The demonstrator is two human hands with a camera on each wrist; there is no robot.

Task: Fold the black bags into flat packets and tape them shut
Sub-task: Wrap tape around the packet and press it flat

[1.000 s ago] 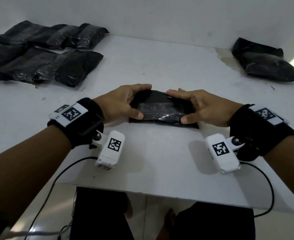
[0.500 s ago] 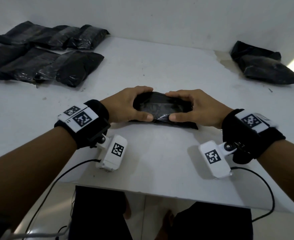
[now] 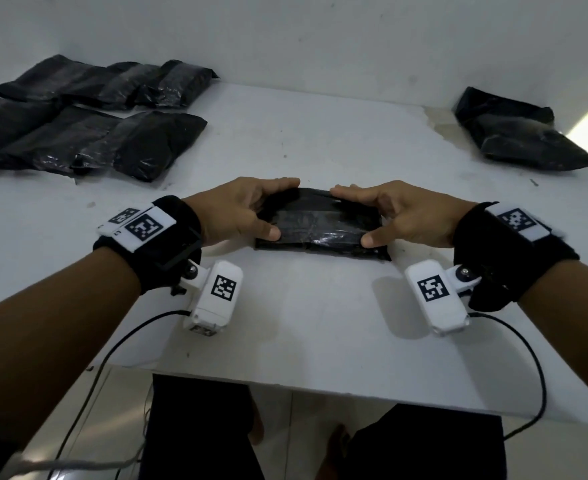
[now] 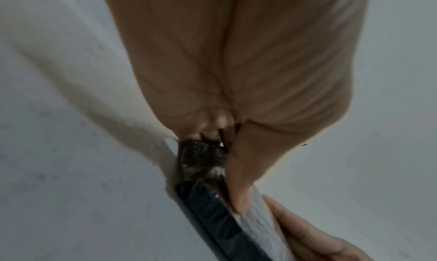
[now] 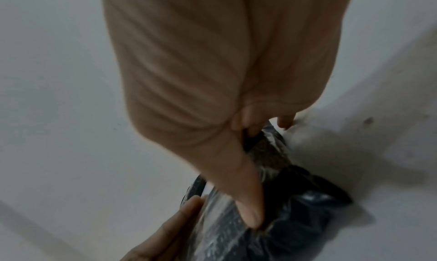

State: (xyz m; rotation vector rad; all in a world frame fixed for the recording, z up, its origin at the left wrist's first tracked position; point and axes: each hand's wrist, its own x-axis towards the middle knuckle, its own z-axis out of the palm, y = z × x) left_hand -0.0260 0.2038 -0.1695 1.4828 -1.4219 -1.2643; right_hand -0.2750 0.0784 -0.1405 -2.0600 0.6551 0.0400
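The left hand (image 3: 237, 213) pinches the left end of the black packet (image 3: 320, 226), thumb on the near side and fingers curled over the far side. The right hand (image 3: 400, 216) pinches the right end the same way. The packet lies flat in the middle of the white table (image 3: 303, 323), with shiny tape on top. A bunch of black packets (image 3: 88, 126) sits at the far left corner. Two black bags (image 3: 524, 133) lie at the far right corner.

Dim, grey light over my white table (image 3: 320, 140).
A bright patch glares at far right; my wrist views are soft, blurred and noisy, and the head view bends at the edges.
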